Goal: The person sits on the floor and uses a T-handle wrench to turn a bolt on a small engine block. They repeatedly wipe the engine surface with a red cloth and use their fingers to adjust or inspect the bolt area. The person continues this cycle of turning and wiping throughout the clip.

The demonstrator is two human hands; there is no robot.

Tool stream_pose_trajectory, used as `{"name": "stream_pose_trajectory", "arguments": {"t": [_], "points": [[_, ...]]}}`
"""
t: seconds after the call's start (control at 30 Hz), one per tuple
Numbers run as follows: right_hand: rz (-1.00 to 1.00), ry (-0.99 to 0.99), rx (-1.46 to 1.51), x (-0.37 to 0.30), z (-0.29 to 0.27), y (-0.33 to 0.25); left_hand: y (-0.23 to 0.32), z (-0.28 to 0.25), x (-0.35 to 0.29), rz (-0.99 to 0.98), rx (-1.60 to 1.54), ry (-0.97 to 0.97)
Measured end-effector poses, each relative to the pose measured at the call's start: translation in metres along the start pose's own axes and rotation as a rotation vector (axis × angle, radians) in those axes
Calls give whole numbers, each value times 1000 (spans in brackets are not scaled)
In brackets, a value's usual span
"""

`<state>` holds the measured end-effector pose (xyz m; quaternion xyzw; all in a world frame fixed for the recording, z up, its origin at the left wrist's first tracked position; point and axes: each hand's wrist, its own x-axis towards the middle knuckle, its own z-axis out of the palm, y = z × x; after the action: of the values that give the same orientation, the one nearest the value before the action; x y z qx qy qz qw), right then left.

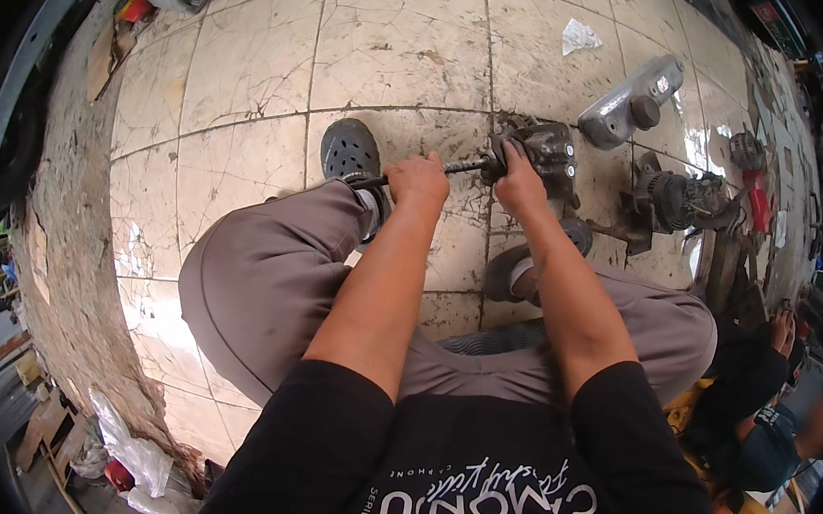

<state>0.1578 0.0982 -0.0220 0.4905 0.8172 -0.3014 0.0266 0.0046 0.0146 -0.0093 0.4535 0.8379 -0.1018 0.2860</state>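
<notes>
My left hand (418, 181) is closed around a dark metal bar (464, 166), which looks like a wrench handle; its end sticks out past the fist toward my left shin. The bar's other end meets a dark, greasy metal engine part (555, 160) lying on the tiles. My right hand (518, 180) is closed over the near left side of this part, where the bar meets it. The fingers partly cover that joint, so how the bar engages cannot be seen. Two pale round spots show on the part's right side.
Beyond lies a silver metal cover (631, 102) with a dark round cap. Right of my hands sit a greasy round mechanical assembly (676, 200) and a red part (757, 201). A scrap of white paper (579, 37) lies farther off. Another person (760, 415) is at the right edge.
</notes>
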Motion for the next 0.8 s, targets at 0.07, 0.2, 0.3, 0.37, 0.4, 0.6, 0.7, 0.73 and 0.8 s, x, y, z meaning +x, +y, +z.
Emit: {"name": "stream_pose_trajectory", "arguments": {"t": [0.07, 0.2, 0.3, 0.37, 0.4, 0.6, 0.7, 0.73, 0.8], "points": [[7, 35, 11, -3, 11, -7, -1, 1, 2, -7, -6, 2], [89, 47, 74, 6, 9, 6, 2, 4, 2, -7, 16, 37], [-49, 17, 53, 0, 24, 6, -1, 3, 2, 0, -24, 6], [-58, -118, 3, -7, -3, -7, -3, 3, 1, -4, -29, 19], [-45, -53, 29, -5, 2, -2, -3, 3, 1, -3, -30, 26], [-9, 23, 4, 7, 20, 28, 1, -1, -1, -2, -21, 19], [-39, 35, 117, -7, 24, 6, -1, 3, 2, -4, -15, 30], [-48, 9, 126, -14, 23, -5, -2, 6, 2, -9, -19, 33], [-89, 31, 99, -12, 14, 11, -2, 7, 2, -6, -27, 47]]}}
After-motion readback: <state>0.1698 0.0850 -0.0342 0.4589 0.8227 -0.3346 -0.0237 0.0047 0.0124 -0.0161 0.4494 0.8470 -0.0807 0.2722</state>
